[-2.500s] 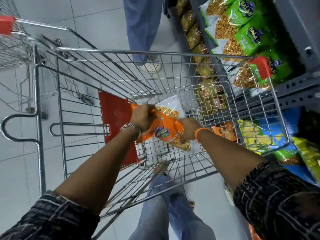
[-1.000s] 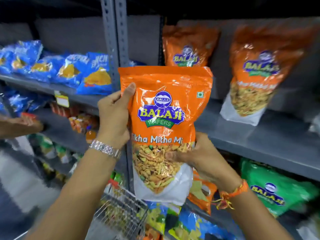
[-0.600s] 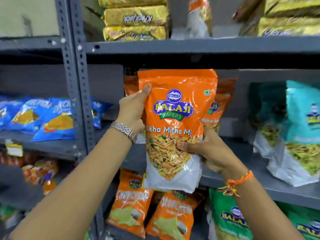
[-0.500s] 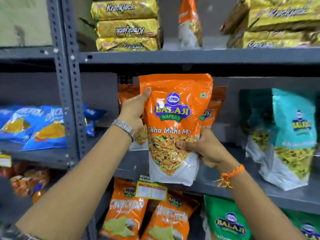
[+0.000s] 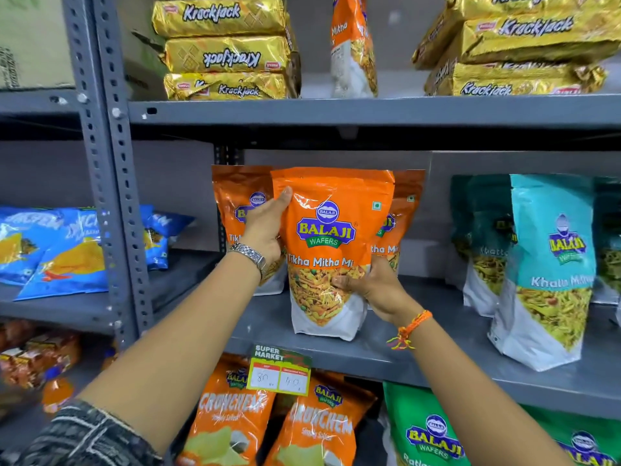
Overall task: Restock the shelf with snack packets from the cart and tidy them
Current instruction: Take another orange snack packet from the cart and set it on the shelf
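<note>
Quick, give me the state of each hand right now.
Left hand: closed on the orange Tikha Mitha packet, upper left edge.
Right hand: closed on the same packet, lower right.

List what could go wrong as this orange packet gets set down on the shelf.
1. The orange packet, held by the left hand and right hand, stands near the shelf's front edge; it may tip forward on release.
2. Pushing it back could knock over the orange packets behind.

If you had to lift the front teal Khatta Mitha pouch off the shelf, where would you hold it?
Probably by its flat sides, from the front: the teal Khatta Mitha pouch stands upright at the shelf edge, with open space to its left.
</note>
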`<action>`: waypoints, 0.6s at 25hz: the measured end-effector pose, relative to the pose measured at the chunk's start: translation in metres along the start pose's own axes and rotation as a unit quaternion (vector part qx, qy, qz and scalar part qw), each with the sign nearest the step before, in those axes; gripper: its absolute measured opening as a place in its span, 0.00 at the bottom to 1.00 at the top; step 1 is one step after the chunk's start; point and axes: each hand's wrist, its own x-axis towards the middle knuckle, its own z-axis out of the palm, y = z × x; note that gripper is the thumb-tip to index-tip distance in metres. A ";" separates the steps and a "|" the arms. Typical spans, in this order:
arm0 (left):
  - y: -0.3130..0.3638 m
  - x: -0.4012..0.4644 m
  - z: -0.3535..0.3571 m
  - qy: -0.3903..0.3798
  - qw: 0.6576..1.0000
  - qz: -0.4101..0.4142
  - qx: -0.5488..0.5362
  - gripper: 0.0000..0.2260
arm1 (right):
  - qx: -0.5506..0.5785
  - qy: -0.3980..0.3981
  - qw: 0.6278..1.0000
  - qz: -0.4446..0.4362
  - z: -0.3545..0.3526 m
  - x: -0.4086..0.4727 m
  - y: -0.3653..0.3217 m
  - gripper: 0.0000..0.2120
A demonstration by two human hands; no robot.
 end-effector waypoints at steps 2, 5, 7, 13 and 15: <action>-0.001 0.002 -0.001 0.000 1.000 0.006 -0.004 0.10 | 0.002 -0.008 1.000 0.002 0.000 0.002 0.000 0.34; -0.003 0.007 -0.005 -0.002 1.000 0.010 -0.020 0.12 | -0.030 0.011 0.999 -0.012 0.000 0.000 0.001 0.30; -0.004 0.007 -0.010 0.006 0.999 0.024 -0.026 0.14 | -0.068 0.052 0.996 -0.019 0.000 -0.005 -0.003 0.31; 0.008 -0.007 -0.037 0.057 0.997 0.060 -0.011 0.12 | -0.195 0.177 0.960 -0.096 0.004 -0.026 -0.032 0.45; 0.011 -0.017 -0.048 0.052 0.996 0.068 -0.013 0.11 | -0.235 0.226 0.937 -0.125 0.011 -0.035 -0.039 0.47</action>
